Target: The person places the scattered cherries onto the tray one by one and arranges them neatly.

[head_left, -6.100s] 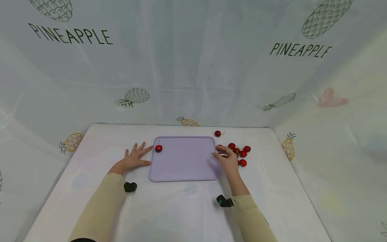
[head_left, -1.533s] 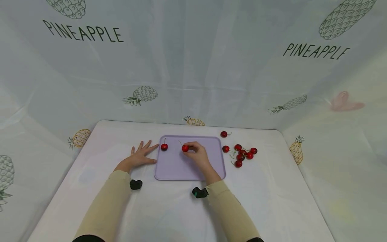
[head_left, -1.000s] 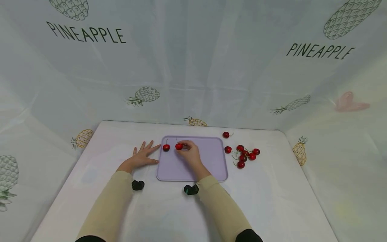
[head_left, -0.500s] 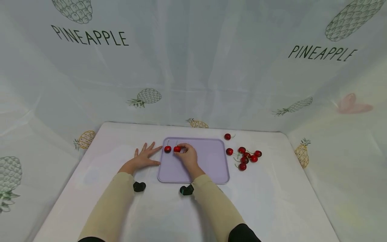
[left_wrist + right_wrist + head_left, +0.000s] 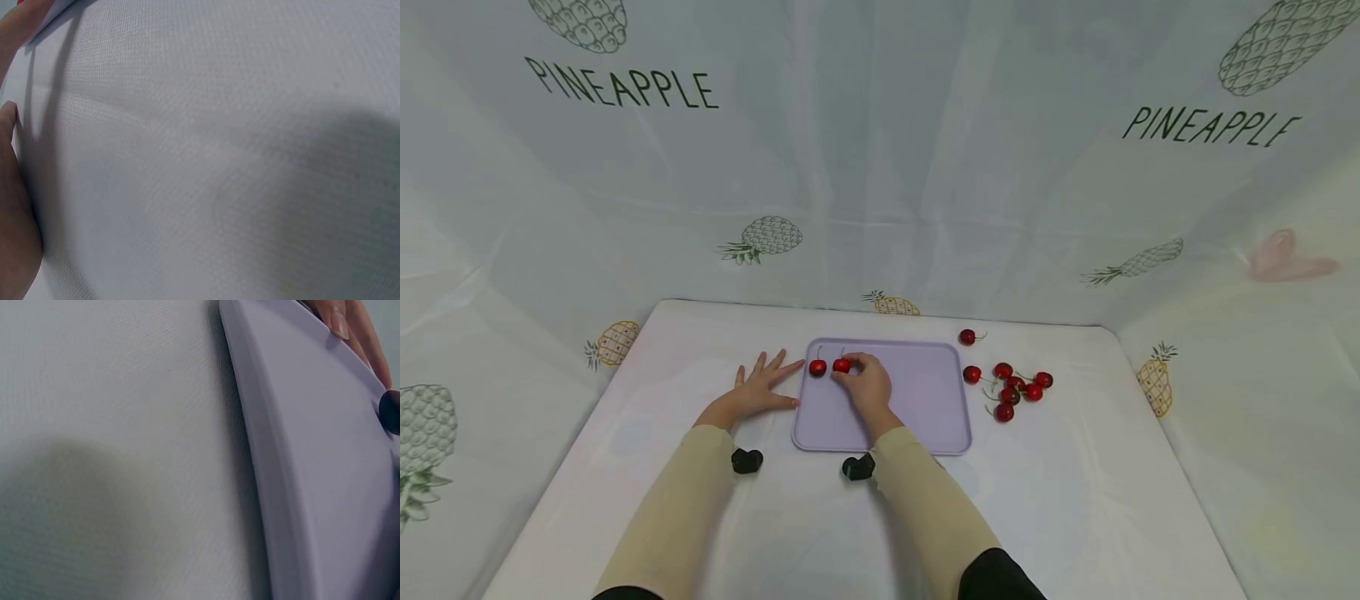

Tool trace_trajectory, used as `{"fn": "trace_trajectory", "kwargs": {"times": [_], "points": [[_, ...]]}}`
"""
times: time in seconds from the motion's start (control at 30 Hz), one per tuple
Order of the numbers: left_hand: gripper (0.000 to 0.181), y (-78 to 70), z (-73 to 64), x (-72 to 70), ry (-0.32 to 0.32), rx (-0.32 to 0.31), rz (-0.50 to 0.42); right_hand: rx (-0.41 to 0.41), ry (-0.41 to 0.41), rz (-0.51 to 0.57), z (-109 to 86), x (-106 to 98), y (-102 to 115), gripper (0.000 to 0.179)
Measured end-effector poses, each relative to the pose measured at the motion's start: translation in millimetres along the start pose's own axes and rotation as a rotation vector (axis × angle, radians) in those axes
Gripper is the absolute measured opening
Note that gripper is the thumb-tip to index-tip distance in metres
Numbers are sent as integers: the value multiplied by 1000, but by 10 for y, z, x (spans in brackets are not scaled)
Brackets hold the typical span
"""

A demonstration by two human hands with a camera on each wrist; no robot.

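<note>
The right hand (image 5: 868, 390) pinches a glossy round red cherry (image 5: 841, 366) at the far-left part of the lilac rectangular tray (image 5: 925, 396), just right of a darker red cherry (image 5: 817, 368). The left hand (image 5: 757, 397), fingers spread, meets the tray's left edge.

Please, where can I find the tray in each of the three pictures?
Head: the tray lies just below the centre.
Left wrist: only a strip of the tray, in the top left corner.
Right wrist: the tray fills much of the right side.
Shared landmark: the left hand, left of centre, at the left edge, and top right, respectively.
</note>
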State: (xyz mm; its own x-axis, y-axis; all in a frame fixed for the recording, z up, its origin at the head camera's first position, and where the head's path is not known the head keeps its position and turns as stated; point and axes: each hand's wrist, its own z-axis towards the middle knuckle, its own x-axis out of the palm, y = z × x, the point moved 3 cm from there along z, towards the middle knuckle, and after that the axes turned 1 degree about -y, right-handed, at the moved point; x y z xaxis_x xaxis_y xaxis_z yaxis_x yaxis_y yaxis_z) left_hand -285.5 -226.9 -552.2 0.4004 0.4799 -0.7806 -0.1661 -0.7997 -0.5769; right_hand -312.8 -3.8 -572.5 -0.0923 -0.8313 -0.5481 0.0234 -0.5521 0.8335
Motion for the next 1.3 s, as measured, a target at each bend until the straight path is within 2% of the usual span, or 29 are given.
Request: {"fn": "trace_trajectory", "kwargs": {"times": [0.37, 0.63, 1.07, 1.3], "points": [[84, -41, -8, -6, 5, 2, -4, -15, 17, -69, -8, -27, 29, 38], [83, -61, -23, -4, 10, 1, -5, -25, 17, -72, -11, -14, 2, 38], [85, -9, 12, -10, 4, 2, 5, -36, 21, -68, 1, -36, 20, 39], [84, -48, -10, -8, 6, 7, 10, -30, 25, -53, -7, -25, 4, 40]]}}
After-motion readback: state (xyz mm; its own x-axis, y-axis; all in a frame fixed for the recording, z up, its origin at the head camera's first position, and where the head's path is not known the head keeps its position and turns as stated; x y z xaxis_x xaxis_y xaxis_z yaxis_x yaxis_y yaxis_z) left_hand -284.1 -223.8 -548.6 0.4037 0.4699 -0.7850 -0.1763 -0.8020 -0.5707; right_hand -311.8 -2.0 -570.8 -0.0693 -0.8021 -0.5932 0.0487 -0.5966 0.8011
